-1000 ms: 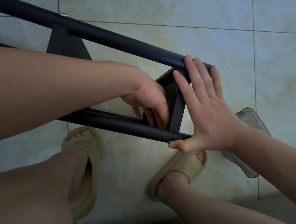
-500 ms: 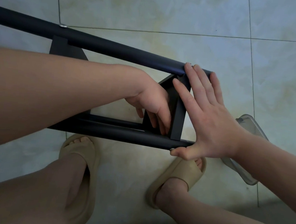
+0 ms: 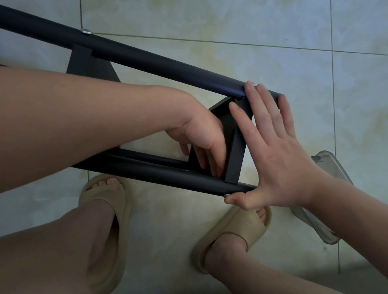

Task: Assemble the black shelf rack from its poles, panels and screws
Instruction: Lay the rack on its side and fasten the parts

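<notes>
from the head view, the half-built black rack lies on its side across the middle of the scene, over the tiled floor (image 3: 224, 14) and just beyond the person's feet in beige slippers (image 3: 107, 200). its far pole (image 3: 149, 59) and near pole (image 3: 162, 173) run from left to right, joined at the right end by an end panel (image 3: 236, 148); a second panel (image 3: 87, 63) sits farther left under a silver screw (image 3: 86, 31). the right hand (image 3: 275, 154) is spread wide and flat across the frame's end, fingertips on the far pole, thumb hooked beneath the near pole's tip. the left hand (image 3: 201, 138) reaches down inside the frame beside the end panel, fingers at the corner where it meets the near pole; whether they pinch anything is hidden, perhaps a screw. a clear plastic container (image 3: 328, 164) lies on the floor at right. the poles look like stiff, smooth painted tube, light enough for one hand but likely slippery, and the loose joint probably racks. the safest hold seems to be at the pole ends near the panel, bracing both poles together.
</notes>
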Demonstrator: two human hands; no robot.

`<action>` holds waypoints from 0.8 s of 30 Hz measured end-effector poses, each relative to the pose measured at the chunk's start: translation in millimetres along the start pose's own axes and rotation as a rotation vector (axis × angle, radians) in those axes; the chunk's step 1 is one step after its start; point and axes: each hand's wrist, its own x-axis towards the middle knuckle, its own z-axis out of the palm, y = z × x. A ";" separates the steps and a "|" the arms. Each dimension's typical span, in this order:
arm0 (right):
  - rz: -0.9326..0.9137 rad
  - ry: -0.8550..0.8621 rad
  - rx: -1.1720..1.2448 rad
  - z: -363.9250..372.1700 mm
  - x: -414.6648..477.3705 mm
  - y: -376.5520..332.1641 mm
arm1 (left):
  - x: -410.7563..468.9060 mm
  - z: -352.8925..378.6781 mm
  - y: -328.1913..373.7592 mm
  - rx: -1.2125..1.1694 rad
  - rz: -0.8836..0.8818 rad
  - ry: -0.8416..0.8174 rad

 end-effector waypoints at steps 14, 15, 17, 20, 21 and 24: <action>-0.003 0.005 0.013 0.2 0.3 -0.2 | 3.1 -0.4 -4.7 -0.143 0.030 -0.046; -0.003 0.005 0.012 0.1 0.3 -0.1 | 4.4 0.2 -5.2 -0.166 0.024 -0.040; -0.004 0.002 0.010 0.0 0.4 -0.2 | 6.6 1.6 -6.6 -0.199 0.004 -0.033; -0.003 0.000 0.009 0.5 0.5 -0.4 | 7.6 3.6 -6.4 -0.216 -0.040 -0.040; -0.002 -0.002 0.008 0.5 0.4 -0.4 | 7.8 4.2 -5.9 -0.219 -0.050 -0.046; 0.001 -0.003 0.006 0.5 0.1 -0.1 | 7.1 5.0 -4.6 -0.235 -0.058 -0.047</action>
